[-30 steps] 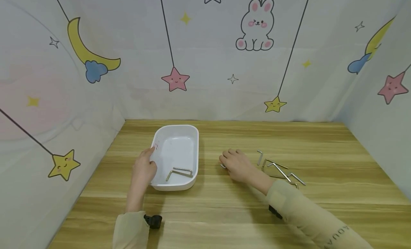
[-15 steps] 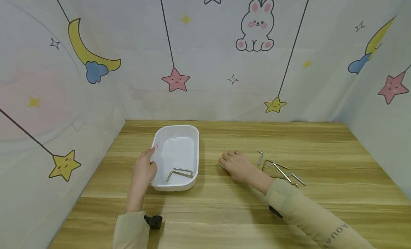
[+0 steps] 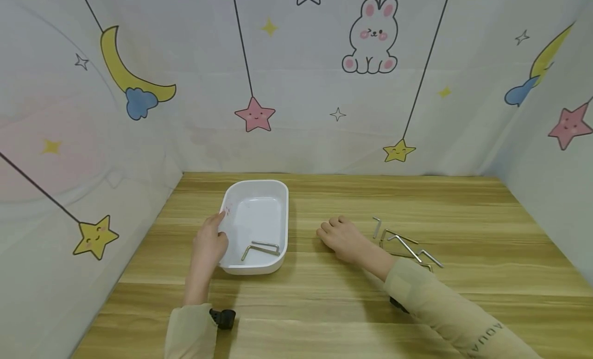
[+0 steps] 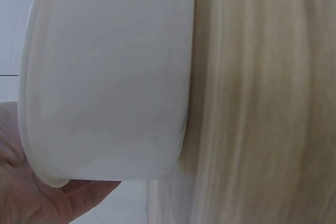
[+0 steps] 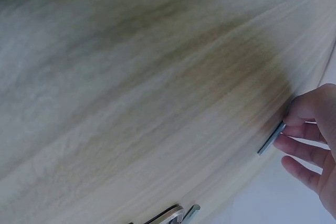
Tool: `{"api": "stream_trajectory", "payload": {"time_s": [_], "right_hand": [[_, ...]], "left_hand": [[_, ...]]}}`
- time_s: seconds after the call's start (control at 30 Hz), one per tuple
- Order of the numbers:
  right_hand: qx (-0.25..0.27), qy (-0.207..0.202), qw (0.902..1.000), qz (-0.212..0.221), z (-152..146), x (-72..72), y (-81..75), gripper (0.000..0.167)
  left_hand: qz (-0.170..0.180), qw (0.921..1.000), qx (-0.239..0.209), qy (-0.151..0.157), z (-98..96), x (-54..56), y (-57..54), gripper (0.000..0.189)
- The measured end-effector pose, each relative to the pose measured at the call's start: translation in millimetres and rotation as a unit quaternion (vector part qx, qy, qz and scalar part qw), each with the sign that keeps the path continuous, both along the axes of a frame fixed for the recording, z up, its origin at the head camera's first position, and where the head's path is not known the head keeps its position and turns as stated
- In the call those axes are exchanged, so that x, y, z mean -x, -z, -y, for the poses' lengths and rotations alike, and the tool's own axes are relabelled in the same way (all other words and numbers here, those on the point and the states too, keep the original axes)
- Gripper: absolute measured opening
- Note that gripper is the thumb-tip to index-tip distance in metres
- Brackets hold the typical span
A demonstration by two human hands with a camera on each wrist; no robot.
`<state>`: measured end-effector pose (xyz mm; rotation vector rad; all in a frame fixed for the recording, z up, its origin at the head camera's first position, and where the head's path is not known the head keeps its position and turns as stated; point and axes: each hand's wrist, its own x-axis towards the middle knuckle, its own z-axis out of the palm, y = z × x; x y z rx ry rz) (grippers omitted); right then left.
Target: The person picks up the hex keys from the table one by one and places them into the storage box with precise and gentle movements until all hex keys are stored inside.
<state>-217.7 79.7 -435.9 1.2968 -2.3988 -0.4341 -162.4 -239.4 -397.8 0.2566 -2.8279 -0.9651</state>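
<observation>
My left hand grips the left rim of a white plastic tray, also seen from the side in the left wrist view. Inside, at its near right corner, lie two brass-coloured hex keys. Right of the tray, my right hand is low over the table, fingers curled down. In the right wrist view, its thumb and fingers pinch a silver hex key close to the wood; the head view hides that key under the hand.
Several loose hex keys, silver and brass-coloured, lie in a cluster beyond the right forearm. A short silver hex key lies at the far side of them. Printed cloth walls bound the wooden table at the back and sides.
The silver end that showed by the right fingertips is now hidden under that hand in the head view. Both hands and the tray have otherwise stayed in place; the view shifts slightly.
</observation>
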Motion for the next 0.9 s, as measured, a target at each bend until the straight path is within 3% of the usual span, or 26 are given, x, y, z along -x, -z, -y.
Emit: {"api": "stream_trajectory", "payload": {"time_s": [0.9], "right_hand": [[0.023, 0.000, 0.9997, 0.013, -0.1, 3.2, -1.1, 0.013]], "left_hand": [[0.003, 1.0000, -0.006, -0.002, -0.1, 0.6, 0.7, 0.055]]}}
